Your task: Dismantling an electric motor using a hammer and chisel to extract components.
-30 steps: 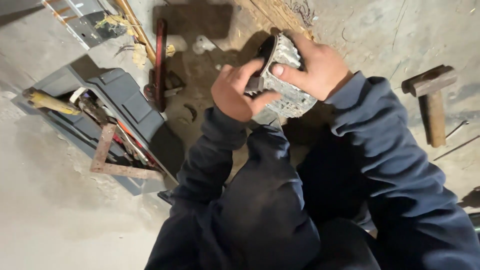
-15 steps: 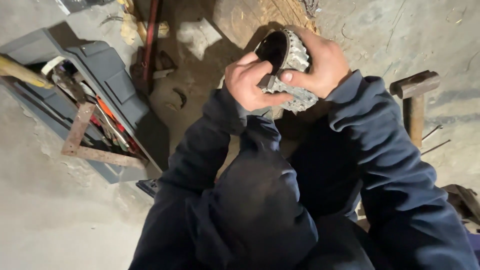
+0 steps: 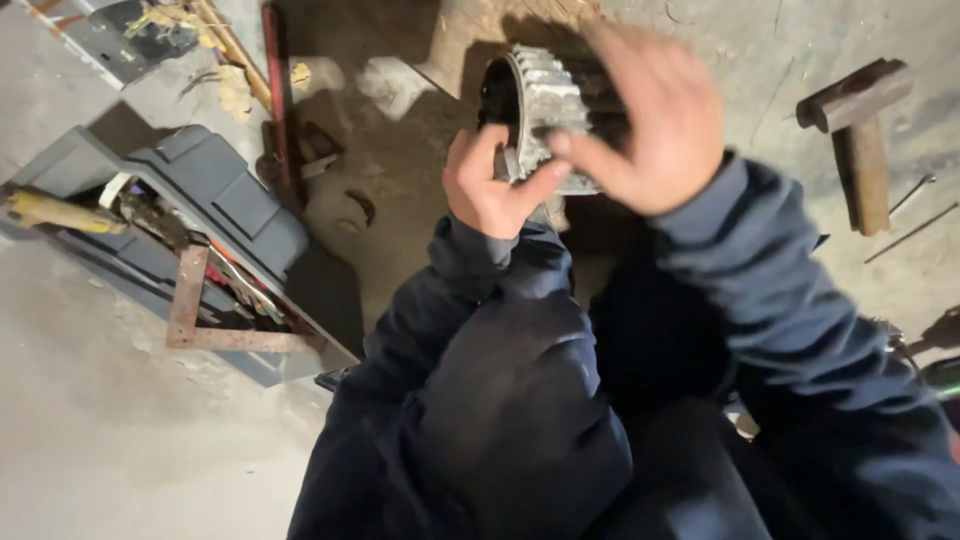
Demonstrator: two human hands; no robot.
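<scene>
**Ribbed metal housing held up in both hands over the floor**

Head view: the work looks mid-way, as far as one can judge. The ribbed metal housing (image 3: 545, 115), a grey cylindrical casting with a dark open bore, is off the floor and held in the upper middle of the frame, its open end facing left. Nothing is fitted into it or visibly removed from it, so whatever is to be done to the part seems unfinished.

The left hand (image 3: 492, 185) is closed on the housing's lower rim, thumb up against the ribs. The right hand (image 3: 650, 120) is blurred; its fingers are spread and lie over the housing's right side, thumb touching the ribs, a loose hold rather than a firm clamp, though the blur makes that hard to tell.

At the left of the frame an open grey toolbox (image 3: 190, 215) holds tools, with a rusty metal square (image 3: 215, 325) lying across it. A hammer (image 3: 862, 130) lies at upper right on the concrete floor (image 3: 110, 440).
</scene>
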